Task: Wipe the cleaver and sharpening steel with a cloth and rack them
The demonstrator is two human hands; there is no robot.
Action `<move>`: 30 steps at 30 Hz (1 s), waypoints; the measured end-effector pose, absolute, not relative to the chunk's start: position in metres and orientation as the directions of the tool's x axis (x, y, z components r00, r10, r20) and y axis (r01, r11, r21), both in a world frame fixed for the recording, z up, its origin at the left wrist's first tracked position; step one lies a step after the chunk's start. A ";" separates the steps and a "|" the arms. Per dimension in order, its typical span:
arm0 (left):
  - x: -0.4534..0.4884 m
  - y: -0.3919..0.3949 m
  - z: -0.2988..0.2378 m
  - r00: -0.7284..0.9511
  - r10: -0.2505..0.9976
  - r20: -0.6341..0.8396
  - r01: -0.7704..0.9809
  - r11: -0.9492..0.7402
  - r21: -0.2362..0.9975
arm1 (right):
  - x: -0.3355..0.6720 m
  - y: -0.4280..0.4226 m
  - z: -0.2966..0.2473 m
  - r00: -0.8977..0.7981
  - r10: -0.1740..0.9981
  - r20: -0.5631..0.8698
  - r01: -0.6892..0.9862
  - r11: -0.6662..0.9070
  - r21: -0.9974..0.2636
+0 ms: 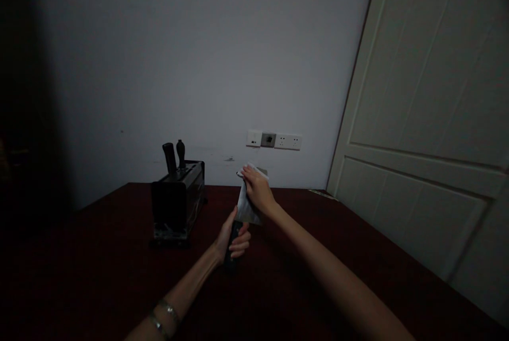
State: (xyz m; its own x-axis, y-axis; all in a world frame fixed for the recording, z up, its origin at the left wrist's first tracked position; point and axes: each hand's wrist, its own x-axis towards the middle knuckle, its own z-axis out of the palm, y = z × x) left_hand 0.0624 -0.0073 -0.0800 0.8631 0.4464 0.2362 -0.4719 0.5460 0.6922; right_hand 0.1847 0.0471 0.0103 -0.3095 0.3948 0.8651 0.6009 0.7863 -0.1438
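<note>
A cleaver (243, 208) with a broad metal blade and a black handle is held up over the dark red table, blade pointing away from me. My left hand (234, 239) is wrapped round its handle. Against the far part of the blade, my right hand (257, 187) presses a white cloth (249, 167), fingers bent over it. The hand and cloth cover much of the blade's upper right side. To the left stands a black knife block (175, 200), with two black handles sticking up from its top.
The dark red table (119, 272) reaches to a pale wall with a row of sockets (274, 140). A white panelled door (413, 171) stands along the right side. Some flat thin thing (323, 194) lies at the table's far right edge.
</note>
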 end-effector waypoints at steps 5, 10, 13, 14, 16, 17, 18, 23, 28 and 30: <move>0.066 -0.010 -0.081 0.870 0.436 0.232 -0.464 0.562 0.685 | 0.186 0.052 0.016 -0.291 0.402 0.868 0.607 0.779 -0.157; 0.063 -0.011 -0.078 0.830 0.478 0.287 -0.534 0.535 0.654 | 0.179 0.019 -0.020 -0.464 0.365 0.807 0.518 0.851 -0.087; 0.064 -0.012 -0.077 0.838 0.462 0.291 -0.528 0.549 0.648 | 0.187 0.023 -0.015 -0.475 0.367 0.800 0.506 0.857 -0.093; 0.066 -0.012 -0.078 0.852 0.438 0.286 -0.508 0.564 0.651 | 0.191 0.030 -0.008 -0.444 0.383 0.810 0.526 0.843 -0.110; 0.070 -0.012 -0.080 0.878 0.392 0.276 -0.470 0.590 0.657 | 0.200 0.047 0.007 -0.354 0.422 0.834 0.581 0.799 -0.158; 0.072 -0.013 -0.081 0.885 0.376 0.275 -0.459 0.598 0.658 | 0.202 0.054 0.014 -0.313 0.437 0.843 0.603 0.777 -0.179; 0.074 -0.013 -0.082 0.886 0.370 0.278 -0.457 0.601 0.656 | 0.203 0.059 0.017 -0.279 0.448 0.849 0.619 0.760 -0.197; 0.073 -0.010 -0.084 0.842 0.436 0.319 -0.533 0.577 0.619 | 0.184 0.042 -0.009 -0.335 0.442 0.832 0.583 0.791 -0.186; 0.064 -0.004 -0.085 0.793 0.501 0.348 -0.603 0.560 0.568 | 0.168 0.019 -0.036 -0.446 0.409 0.796 0.527 0.839 -0.137; 0.064 -0.005 -0.083 0.802 0.485 0.350 -0.594 0.579 0.559 | 0.175 0.030 -0.024 -0.431 0.413 0.802 0.545 0.828 -0.133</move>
State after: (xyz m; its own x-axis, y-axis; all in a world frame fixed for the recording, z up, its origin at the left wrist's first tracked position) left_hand 0.0635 -0.0045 -0.0833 0.8017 0.4846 0.3498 -0.5938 0.5789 0.5588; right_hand 0.1751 0.0296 -0.0241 -0.4307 0.4131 0.8024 0.5452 0.8276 -0.1335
